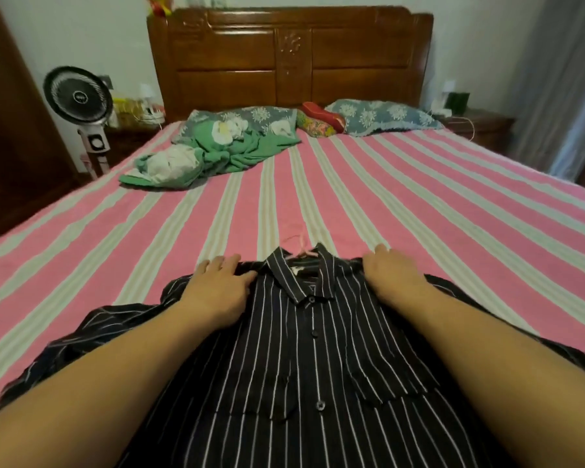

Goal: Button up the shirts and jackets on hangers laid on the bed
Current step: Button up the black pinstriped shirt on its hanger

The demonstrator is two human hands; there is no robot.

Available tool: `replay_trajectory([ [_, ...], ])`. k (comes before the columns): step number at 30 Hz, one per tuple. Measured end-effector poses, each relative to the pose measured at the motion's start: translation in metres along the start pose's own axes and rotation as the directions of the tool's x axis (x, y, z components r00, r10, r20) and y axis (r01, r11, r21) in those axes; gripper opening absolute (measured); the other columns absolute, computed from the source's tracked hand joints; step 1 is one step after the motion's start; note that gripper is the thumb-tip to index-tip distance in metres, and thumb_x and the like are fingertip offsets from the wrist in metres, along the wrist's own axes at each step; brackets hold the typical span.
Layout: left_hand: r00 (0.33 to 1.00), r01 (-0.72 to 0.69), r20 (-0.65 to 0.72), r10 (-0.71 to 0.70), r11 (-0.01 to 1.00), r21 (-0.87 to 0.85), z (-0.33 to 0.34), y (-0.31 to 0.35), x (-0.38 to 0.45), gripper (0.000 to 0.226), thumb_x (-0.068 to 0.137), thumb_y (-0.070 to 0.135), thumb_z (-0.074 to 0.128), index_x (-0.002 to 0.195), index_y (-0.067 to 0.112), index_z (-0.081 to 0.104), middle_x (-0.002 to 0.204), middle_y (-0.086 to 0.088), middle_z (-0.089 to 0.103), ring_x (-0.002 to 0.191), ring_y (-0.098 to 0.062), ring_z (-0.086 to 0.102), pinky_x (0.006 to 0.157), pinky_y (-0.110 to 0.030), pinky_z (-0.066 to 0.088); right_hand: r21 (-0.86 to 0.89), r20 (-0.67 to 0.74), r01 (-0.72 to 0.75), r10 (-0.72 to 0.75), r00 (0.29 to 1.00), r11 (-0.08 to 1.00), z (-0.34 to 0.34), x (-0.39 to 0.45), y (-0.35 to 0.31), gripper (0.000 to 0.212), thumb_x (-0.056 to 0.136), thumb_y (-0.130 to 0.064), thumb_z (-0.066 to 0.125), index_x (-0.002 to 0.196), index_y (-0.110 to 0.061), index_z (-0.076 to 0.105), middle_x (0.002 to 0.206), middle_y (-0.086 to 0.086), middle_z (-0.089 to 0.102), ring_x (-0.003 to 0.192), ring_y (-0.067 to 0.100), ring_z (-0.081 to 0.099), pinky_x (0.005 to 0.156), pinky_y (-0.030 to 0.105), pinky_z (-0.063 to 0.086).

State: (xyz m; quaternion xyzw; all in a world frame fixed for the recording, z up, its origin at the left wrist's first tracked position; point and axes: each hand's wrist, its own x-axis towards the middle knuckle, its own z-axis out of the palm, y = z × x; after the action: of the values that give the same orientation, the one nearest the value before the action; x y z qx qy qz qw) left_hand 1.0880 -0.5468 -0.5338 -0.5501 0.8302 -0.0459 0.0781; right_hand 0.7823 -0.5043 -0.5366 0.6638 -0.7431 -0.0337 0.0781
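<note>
Green blanket (pixel 217 153), pillows (pixel 382 116), fan (pixel 78 96) beyond.

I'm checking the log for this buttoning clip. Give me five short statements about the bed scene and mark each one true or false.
1. The black shirt with thin white stripes lies front-up on the pink and cream striped bedsheet. True.
2. The left hand holds a button. False: it rests flat on the shirt's shoulder.
3. The right hand rests on the shirt's other shoulder. True.
4. The shirt hangs on a blue wire hanger. False: a pink hanger hook shows above the collar.
5. The crumpled green garment lies beside the right hand. False: it lies far up the bed, near the floral pillows.
</note>
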Motion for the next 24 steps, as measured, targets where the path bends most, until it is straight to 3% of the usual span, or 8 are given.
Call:
replay_trajectory([
  [2,0.991,0.131,-0.031,-0.13,0.991,0.04,-0.006,-0.012,0.011,0.053,0.106,0.047,0.028,0.158,0.037,0.024,0.166,-0.013,0.015,0.15,-0.041,0.016,0.122,-0.056,0.013,0.017,-0.131,-0.029,0.031,0.991,0.999,-0.018,0.021,0.009,0.017,0.1,-0.005,0.041,0.113,-0.004,0.051,0.108,0.014,0.051,0.085,0.029,0.049,0.069,0.043,0.044],
  [5,0.966,0.255,-0.039,-0.256,0.967,-0.03,-0.03,-0.034,0.042,0.059,0.103,0.058,0.029,0.158,0.041,0.015,0.165,-0.013,0.018,0.147,-0.042,0.022,0.12,-0.058,0.019,0.014,-0.303,-0.074,0.074,0.95,0.997,-0.044,0.062,0.027,0.014,0.098,-0.001,0.041,0.109,-0.001,0.051,0.105,0.017,0.051,0.074,0.028,0.044,0.061,0.042,0.038],
  [10,0.988,0.131,-0.068,-0.136,0.989,-0.073,-0.053,-0.022,0.103,0.062,0.101,0.066,0.024,0.158,0.05,0.006,0.17,-0.005,0.002,0.153,-0.039,0.006,0.122,-0.061,0.009,0.016,-0.381,-0.077,0.077,0.921,0.997,-0.054,0.146,0.031,0.019,0.096,0.002,0.043,0.111,0.0,0.056,0.103,0.019,0.053,0.076,0.033,0.05,0.061,0.042,0.039],
  [13,0.988,0.139,0.09,-0.128,0.982,-0.124,-0.034,-0.009,0.13,0.064,0.099,0.071,0.024,0.157,0.052,0.006,0.171,0.0,-0.008,0.155,-0.038,-0.008,0.12,-0.068,0.002,0.006,-0.283,-0.112,0.109,0.953,0.994,-0.014,0.179,0.019,0.028,0.097,-0.005,0.048,0.124,-0.005,0.053,0.115,0.018,0.051,0.102,0.037,0.053,0.076,0.045,0.051],
  [15,0.963,0.192,0.223,-0.151,0.965,-0.179,0.0,-0.006,0.136,0.065,0.097,0.074,0.02,0.156,0.053,0.0,0.17,0.002,-0.012,0.154,-0.037,-0.014,0.118,-0.071,-0.003,-0.024,-0.149,-0.161,0.156,0.977,0.987,0.023,0.185,0.008,0.033,0.098,-0.011,0.046,0.132,-0.01,0.048,0.123,0.018,0.048,0.113,0.037,0.048,0.084,0.049,0.05],
  [17,0.948,0.239,0.264,-0.178,0.946,-0.219,0.031,-0.004,0.133,0.065,0.095,0.077,0.011,0.154,0.056,-0.007,0.169,0.005,-0.015,0.154,-0.036,-0.018,0.117,-0.072,-0.009,-0.048,-0.073,-0.193,0.19,0.979,0.98,0.051,0.183,-0.001,0.034,0.1,-0.014,0.043,0.134,-0.011,0.046,0.123,0.018,0.05,0.112,0.038,0.05,0.087,0.052,0.051],
  [21,0.94,0.255,0.29,-0.181,0.936,-0.241,0.035,-0.002,0.133,0.064,0.095,0.077,0.008,0.153,0.057,-0.01,0.168,0.006,-0.017,0.153,-0.035,-0.02,0.116,-0.071,-0.011,-0.176,-0.082,-0.195,0.183,0.98,0.965,0.052,0.169,-0.001,0.045,0.098,-0.019,0.049,0.14,-0.01,0.039,0.128,0.02,0.051,0.116,0.039,0.05,0.092,0.053,0.049],
  [24,0.903,0.262,0.392,-0.174,0.948,-0.183,0.018,-0.003,0.119,0.072,0.092,0.08,0.012,0.155,0.053,-0.008,0.169,0.001,-0.015,0.155,-0.038,-0.012,0.119,-0.068,-0.006,-0.044,0.05,-0.073,0.075,0.996,0.996,0.02,0.137,-0.009,0.042,0.099,-0.024,0.049,0.139,-0.011,0.042,0.136,0.02,0.044,0.119,0.041,0.046,0.096,0.055,0.047],
])
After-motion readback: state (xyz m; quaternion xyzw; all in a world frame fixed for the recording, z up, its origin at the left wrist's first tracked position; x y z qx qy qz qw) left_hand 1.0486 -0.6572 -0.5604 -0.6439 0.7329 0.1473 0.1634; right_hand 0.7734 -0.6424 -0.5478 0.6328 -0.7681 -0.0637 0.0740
